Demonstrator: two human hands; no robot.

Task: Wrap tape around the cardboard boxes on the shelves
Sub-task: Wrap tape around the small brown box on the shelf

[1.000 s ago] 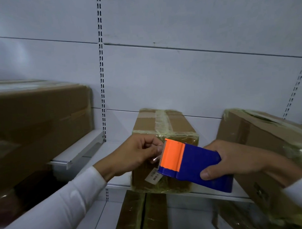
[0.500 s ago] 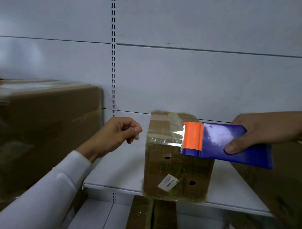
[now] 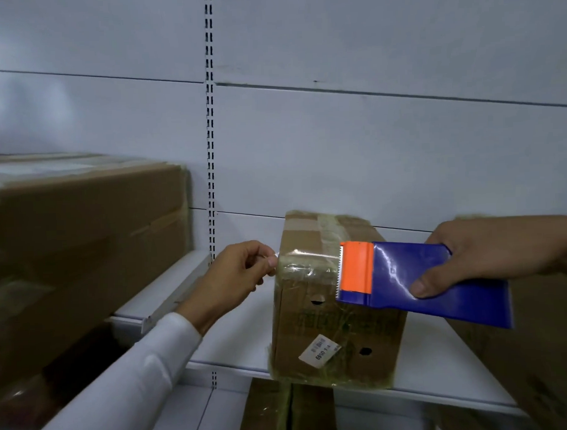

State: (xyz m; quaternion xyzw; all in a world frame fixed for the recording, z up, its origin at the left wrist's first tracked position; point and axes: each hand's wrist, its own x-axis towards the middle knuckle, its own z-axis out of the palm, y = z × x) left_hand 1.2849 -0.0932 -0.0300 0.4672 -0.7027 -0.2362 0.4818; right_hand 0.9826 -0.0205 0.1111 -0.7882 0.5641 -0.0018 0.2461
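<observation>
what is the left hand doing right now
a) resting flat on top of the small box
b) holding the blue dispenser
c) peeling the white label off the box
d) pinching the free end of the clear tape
d: the left hand pinches the end of the clear tape, which stretches across the small box to the dispenser held by the right hand.

The left hand point(image 3: 237, 271) is bare, and a long white sleeve point(image 3: 127, 378) (plain, smooth fabric with soft folds) ends in a snug cuff at its wrist. The right hand point(image 3: 489, 252) is bare too; its forearm shows no sleeve.
</observation>
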